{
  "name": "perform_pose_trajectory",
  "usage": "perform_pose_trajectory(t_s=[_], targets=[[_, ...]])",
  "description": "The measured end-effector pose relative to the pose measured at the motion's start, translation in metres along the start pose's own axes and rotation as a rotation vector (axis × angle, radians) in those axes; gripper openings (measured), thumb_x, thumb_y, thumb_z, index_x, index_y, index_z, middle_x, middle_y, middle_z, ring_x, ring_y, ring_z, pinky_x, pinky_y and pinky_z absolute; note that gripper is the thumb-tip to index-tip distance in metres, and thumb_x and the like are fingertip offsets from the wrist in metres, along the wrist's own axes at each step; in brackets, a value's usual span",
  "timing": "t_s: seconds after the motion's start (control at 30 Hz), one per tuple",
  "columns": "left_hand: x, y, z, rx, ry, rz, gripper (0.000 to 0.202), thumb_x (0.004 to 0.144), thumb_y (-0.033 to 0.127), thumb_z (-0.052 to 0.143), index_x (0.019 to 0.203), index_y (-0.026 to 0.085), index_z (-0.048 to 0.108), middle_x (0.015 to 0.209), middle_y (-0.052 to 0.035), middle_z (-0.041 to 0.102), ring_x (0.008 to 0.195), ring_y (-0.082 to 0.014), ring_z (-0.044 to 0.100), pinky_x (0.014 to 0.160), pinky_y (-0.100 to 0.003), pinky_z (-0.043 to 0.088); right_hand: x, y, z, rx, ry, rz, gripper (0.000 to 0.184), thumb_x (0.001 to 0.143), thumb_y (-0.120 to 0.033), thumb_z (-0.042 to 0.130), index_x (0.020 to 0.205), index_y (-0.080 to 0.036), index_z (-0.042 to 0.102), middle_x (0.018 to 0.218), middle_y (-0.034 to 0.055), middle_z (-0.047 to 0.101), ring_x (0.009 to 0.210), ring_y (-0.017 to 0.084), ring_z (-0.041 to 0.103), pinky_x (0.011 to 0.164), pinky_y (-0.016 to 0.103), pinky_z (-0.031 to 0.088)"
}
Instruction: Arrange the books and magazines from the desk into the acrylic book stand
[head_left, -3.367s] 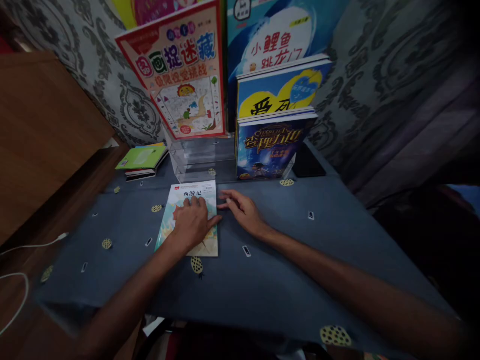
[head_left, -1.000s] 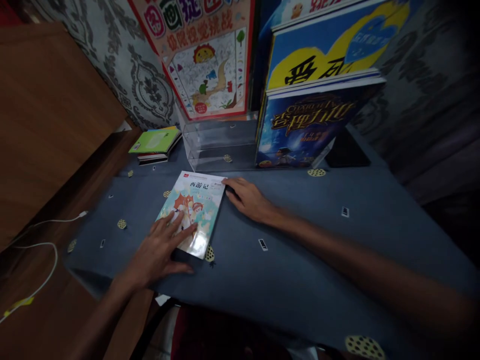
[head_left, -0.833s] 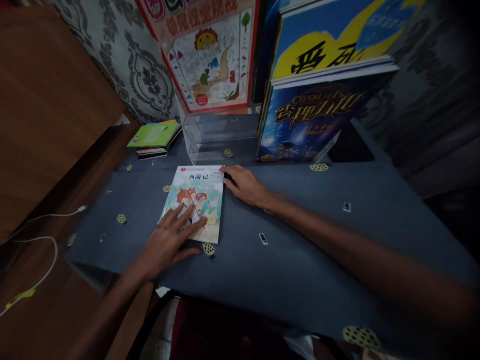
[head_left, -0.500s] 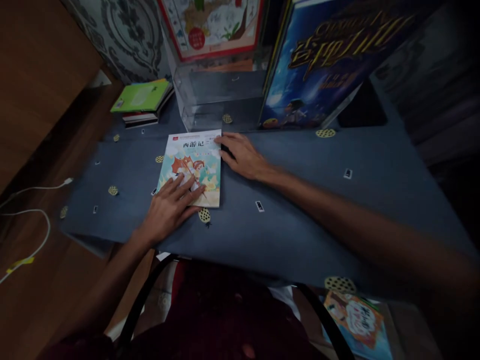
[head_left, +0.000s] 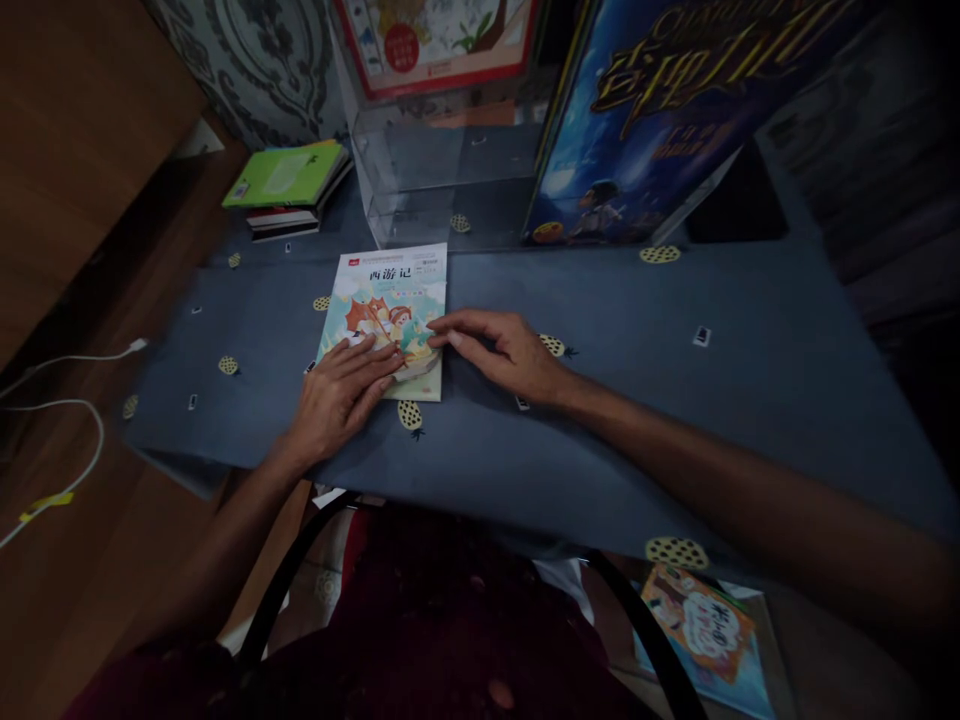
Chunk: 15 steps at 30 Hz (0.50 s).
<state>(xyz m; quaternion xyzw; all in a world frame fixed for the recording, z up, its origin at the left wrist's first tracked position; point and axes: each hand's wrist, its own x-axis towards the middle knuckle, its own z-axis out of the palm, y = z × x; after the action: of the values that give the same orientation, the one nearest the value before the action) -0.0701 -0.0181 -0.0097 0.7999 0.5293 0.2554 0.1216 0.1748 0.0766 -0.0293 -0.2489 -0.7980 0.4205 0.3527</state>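
Note:
A thin paperback storybook (head_left: 386, 290) with a white top, teal picture and Chinese title lies face up on the cloth-covered table. My left hand (head_left: 337, 395) lies flat over its lower left part, fingers stretched out. At the right edge, my right hand (head_left: 506, 350) has thumb and index finger close together on the front cover. The cover's lower right corner is bent up a little, and a pale green page shows beneath it. The other fingers of the right hand are curled and partly hidden.
Behind the book stands a clear acrylic rack (head_left: 405, 165) beside a large blue book (head_left: 637, 130). A small stack of books with a green one (head_left: 285, 180) on top sits back left. Below the table's front edge at right lies another book (head_left: 701, 630). A white cable (head_left: 90, 405) hangs at left.
My right hand has slid down the book's right edge from its upper corner. The cover's lower right corner has come up slightly. My left hand stays on the book.

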Motion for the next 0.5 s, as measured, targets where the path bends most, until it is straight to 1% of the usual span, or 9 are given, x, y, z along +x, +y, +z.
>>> perform_pose_trajectory(t_s=[0.1,0.17,0.27,0.33,0.43,0.5], targets=[[-0.002,-0.001,0.001,0.027,-0.005,0.015,0.033,0.100,0.037,0.052,0.127,0.027,0.070,0.135,-0.0047,0.068,0.137,-0.0300,0.054,0.118,-0.060,0.034,-0.003,-0.005,0.001,0.011,0.007,-0.001,0.030,0.100,-0.031,0.049,0.116,-0.019,0.071,0.103,0.0062,0.079,0.098,0.021,0.072,0.094,0.040,0.055],[-0.004,-0.002,0.002,0.065,-0.036,0.029,0.034,0.100,0.038,0.053,0.129,0.027,0.068,0.139,-0.0050,0.066,0.140,-0.0305,0.051,0.119,-0.060,0.033,-0.006,-0.009,0.002,-0.054,0.005,-0.040,0.029,0.100,-0.030,0.049,0.112,-0.018,0.073,0.104,0.0076,0.078,0.097,0.021,0.072,0.091,0.039,0.056],[-0.006,-0.002,0.002,0.115,-0.071,0.048,0.038,0.098,0.042,0.058,0.132,0.027,0.066,0.143,-0.0059,0.062,0.142,-0.0312,0.048,0.120,-0.060,0.031,-0.010,-0.013,0.005,-0.213,-0.042,-0.172,0.027,0.098,-0.025,0.050,0.108,-0.017,0.074,0.103,0.0105,0.077,0.098,0.023,0.070,0.090,0.041,0.055],[-0.005,-0.003,0.000,0.126,-0.075,0.066,0.038,0.098,0.042,0.058,0.132,0.028,0.066,0.142,-0.0062,0.063,0.141,-0.0305,0.049,0.120,-0.059,0.032,-0.012,-0.014,0.007,-0.295,-0.081,-0.263,0.026,0.098,-0.022,0.050,0.108,-0.016,0.073,0.101,0.0112,0.077,0.099,0.025,0.070,0.090,0.044,0.054],[0.000,-0.014,-0.005,0.143,-0.064,0.046,0.036,0.102,0.039,0.050,0.133,0.028,0.065,0.142,-0.0066,0.063,0.139,-0.0274,0.052,0.118,-0.057,0.035,-0.012,-0.014,0.008,-0.364,-0.098,-0.312,0.025,0.100,-0.023,0.050,0.112,-0.017,0.072,0.102,0.0109,0.076,0.099,0.025,0.069,0.089,0.045,0.054],[0.007,-0.027,-0.008,0.180,-0.036,-0.037,0.040,0.103,0.039,0.047,0.135,0.024,0.063,0.147,-0.0099,0.059,0.140,-0.0273,0.051,0.118,-0.055,0.036,-0.012,-0.015,0.009,-0.409,-0.123,-0.301,0.024,0.102,-0.027,0.051,0.113,-0.019,0.071,0.103,0.0099,0.075,0.099,0.025,0.068,0.089,0.046,0.054]])
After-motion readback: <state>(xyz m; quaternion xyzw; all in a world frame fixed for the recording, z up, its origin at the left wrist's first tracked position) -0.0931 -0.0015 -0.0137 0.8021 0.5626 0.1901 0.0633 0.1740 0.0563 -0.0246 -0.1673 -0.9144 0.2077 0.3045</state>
